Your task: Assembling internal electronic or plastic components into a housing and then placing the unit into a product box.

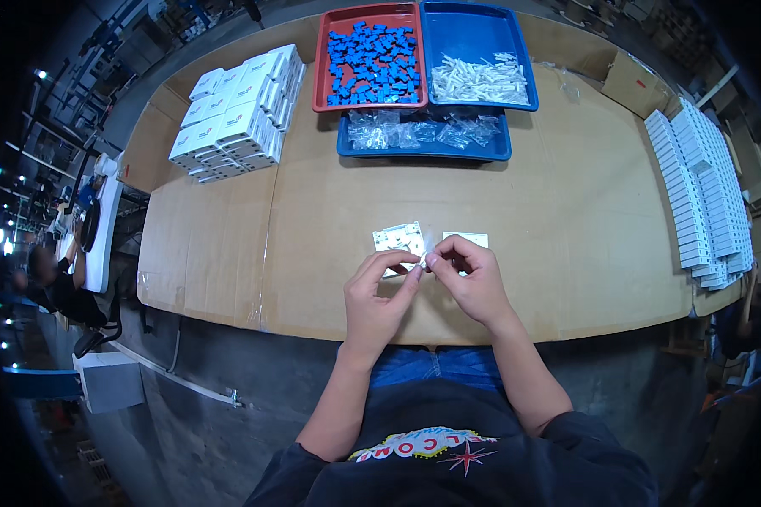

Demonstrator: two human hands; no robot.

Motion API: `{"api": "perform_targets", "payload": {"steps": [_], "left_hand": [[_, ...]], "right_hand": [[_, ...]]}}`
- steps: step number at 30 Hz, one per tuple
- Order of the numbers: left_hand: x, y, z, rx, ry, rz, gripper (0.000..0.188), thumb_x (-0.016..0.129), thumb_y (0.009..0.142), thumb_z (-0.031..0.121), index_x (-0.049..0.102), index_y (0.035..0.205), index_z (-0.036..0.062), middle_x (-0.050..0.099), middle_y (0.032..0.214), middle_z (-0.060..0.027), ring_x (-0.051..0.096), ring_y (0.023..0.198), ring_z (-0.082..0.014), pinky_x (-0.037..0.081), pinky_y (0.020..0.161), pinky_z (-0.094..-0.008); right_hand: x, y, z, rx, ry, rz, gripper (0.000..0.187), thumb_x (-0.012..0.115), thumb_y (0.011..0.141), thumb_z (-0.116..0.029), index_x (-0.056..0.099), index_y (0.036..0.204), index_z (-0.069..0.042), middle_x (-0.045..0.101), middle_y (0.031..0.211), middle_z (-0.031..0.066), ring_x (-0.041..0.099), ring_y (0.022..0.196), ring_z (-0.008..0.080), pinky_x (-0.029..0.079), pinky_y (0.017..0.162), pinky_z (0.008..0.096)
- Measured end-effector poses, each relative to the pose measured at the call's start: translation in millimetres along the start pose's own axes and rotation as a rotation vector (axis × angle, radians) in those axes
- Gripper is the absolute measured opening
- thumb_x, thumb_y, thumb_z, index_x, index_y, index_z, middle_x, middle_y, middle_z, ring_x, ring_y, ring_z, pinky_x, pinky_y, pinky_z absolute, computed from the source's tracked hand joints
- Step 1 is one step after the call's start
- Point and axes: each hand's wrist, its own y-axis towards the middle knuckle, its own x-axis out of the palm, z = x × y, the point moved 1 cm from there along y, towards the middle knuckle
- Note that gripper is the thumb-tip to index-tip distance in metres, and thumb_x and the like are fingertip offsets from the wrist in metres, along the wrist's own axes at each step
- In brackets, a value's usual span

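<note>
Two hands (pixel 376 294) (pixel 475 283) pinching one small pale piece (pixel 424 261); two white panels (pixel 397 237) just beyond; three trays (pixel 473 35) farther off.

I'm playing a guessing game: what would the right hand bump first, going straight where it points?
The right hand would probably meet the left hand first, just past the small pale piece between them; depth is unclear.

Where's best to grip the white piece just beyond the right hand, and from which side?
Probably its far edge, from the far side: the white piece looks flat on the cardboard surface, its far edge is exposed, and the right hand hides its near part.
</note>
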Motion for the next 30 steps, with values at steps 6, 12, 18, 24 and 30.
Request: {"api": "perform_targets", "payload": {"steps": [6, 12, 18, 24, 30], "left_hand": [[5, -2, -6, -0.207, -0.011, -0.007, 0.012, 0.073, 0.094, 0.002, 0.074, 0.105, -0.0019, 0.075, 0.099, -0.0066, 0.068, 0.093, -0.0124, 0.054, 0.084, -0.0283], [17, -7, -18, -0.258, -0.123, 0.185, 0.007, 0.072, 0.096, 0.003, 0.068, 0.100, -0.0017, 0.072, 0.099, -0.0052, 0.066, 0.089, -0.0117, 0.054, 0.082, -0.0278], [23, -9, -13, -0.038, 0.029, 0.206, 0.010, 0.075, 0.093, -0.001, 0.066, 0.097, -0.0012, 0.066, 0.104, -0.0083, 0.066, 0.089, -0.0143, 0.055, 0.081, -0.0285], [26, -8, -14, -0.020, 0.007, 0.220, 0.009, 0.075, 0.092, -0.003, 0.067, 0.096, -0.0012, 0.066, 0.103, -0.0086, 0.066, 0.088, -0.0150, 0.055, 0.081, -0.0284], [28, -16, -28, 0.000, -0.016, 0.277, 0.009, 0.071, 0.094, -0.004, 0.065, 0.099, -0.0008, 0.065, 0.105, -0.0075, 0.065, 0.092, -0.0137, 0.055, 0.082, -0.0279]], "right_hand": [[2, -1, -10, -0.043, -0.187, -0.008, 0.010, 0.075, 0.094, -0.010, 0.071, 0.093, -0.002, 0.064, 0.075, 0.0000, 0.048, 0.061, 0.0041, 0.038, 0.055, 0.0240], [8, 1, -9, -0.211, -0.425, 0.066, 0.013, 0.076, 0.089, -0.008, 0.065, 0.086, -0.002, 0.067, 0.075, 0.0062, 0.056, 0.055, 0.0115, 0.044, 0.052, 0.0289], [21, -1, -10, -0.149, -0.307, 0.192, 0.012, 0.074, 0.090, -0.004, 0.063, 0.088, 0.000, 0.072, 0.076, 0.0066, 0.060, 0.052, 0.0099, 0.045, 0.050, 0.0262], [20, 0, 8, -0.080, -0.154, 0.162, 0.015, 0.072, 0.092, 0.000, 0.066, 0.106, 0.001, 0.075, 0.080, 0.0072, 0.061, 0.055, 0.0042, 0.045, 0.051, 0.0225], [25, -3, 5, -0.111, -0.286, 0.200, 0.017, 0.072, 0.092, 0.000, 0.068, 0.108, 0.001, 0.074, 0.083, 0.0100, 0.067, 0.059, 0.0096, 0.050, 0.054, 0.0255]]}}
